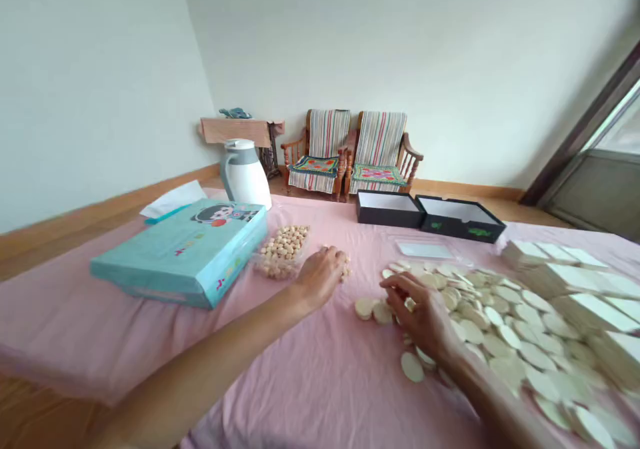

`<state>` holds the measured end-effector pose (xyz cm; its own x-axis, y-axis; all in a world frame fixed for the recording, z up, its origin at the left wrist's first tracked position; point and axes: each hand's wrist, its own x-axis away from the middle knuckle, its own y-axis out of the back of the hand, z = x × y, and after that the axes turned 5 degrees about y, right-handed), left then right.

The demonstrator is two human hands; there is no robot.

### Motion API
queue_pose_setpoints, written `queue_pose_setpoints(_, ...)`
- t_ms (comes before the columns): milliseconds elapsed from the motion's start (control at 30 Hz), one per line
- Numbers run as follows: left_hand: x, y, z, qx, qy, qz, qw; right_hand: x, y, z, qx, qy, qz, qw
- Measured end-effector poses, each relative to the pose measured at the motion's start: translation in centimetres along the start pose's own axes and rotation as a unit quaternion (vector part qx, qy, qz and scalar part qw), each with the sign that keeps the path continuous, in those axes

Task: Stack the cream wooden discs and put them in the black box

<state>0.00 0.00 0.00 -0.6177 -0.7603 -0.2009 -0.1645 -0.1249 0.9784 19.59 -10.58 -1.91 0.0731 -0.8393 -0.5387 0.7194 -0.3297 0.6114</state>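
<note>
My left hand is palm down over the pink cloth, its fingers bent together. A few small round wooden pieces lie right beside its fingertips. What those fingers hold, if anything, is hidden. Left of this hand stands a clear plastic tray full of similar small pieces. At the left edge of a big heap of pale wooden discs is my right hand, with fingers curved and a gap between index finger and thumb. Some loose discs lie just left of it.
A light blue box lies at left, with a white jug behind it. Two black trays and a clear plastic lid are at the back. Stacks of pale rectangular blocks line the right side. Two chairs stand beyond.
</note>
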Motion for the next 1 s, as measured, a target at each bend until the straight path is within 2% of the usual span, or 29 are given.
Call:
queue_pose_setpoints(133,-0.4,-1.4,0.2,-0.001,0.000,0.002,1.000,-0.3,0.0,0.2,0.009,0.002,-0.002,1.000)
queue_pose_setpoints(233,-0.4,-1.7,0.2,-0.001,-0.007,-0.009,1.000,-0.4,0.1,0.6,0.015,0.003,0.003,1.000)
queue_pose_setpoints(333,-0.1,-1.1,-0.2,-0.004,-0.019,-0.028,0.999,-0.4,0.3,1.0,0.013,-0.001,0.001,1.000)
queue_pose_setpoints(467,0.5,0.9,-0.7,-0.010,-0.038,-0.068,0.997,-0.4,0.3,1.0,0.005,-0.007,0.000,1.000)
queue_pose_setpoints(533,0.5,2.2,-0.3,-0.028,-0.032,-0.127,0.991,-0.4,0.4,1.0,0.004,-0.007,-0.001,1.000)
queue_pose_setpoints(667,0.2,4.6,1.9,-0.055,0.028,-0.261,0.963,-0.4,0.4,1.0,0.005,-0.010,-0.002,1.000)
queue_pose_setpoints(767,0.1,5.1,2.8,-0.037,0.040,-0.336,0.940,-0.4,0.4,1.1,0.005,-0.009,0.000,1.000)
queue_pose_setpoints(800,0.1,4.9,2.8,-0.020,0.027,-0.339,0.940,-0.4,0.4,1.1,0.005,-0.009,0.000,1.000)
queue_pose_setpoints(867,0.3,3.9,2.2,0.024,-0.021,-0.294,0.955,-0.4,0.3,1.1,0.007,-0.011,-0.001,1.000)
queue_pose_setpoints(933,0.4,2.4,1.4,0.062,-0.069,-0.205,0.974,-0.5,0.3,1.0,0.009,-0.010,-0.002,1.000)
queue_pose_setpoints(1000,0.5,0.9,0.8,0.067,-0.083,-0.115,0.988,-0.5,0.3,1.0,0.008,-0.008,-0.004,1.000)
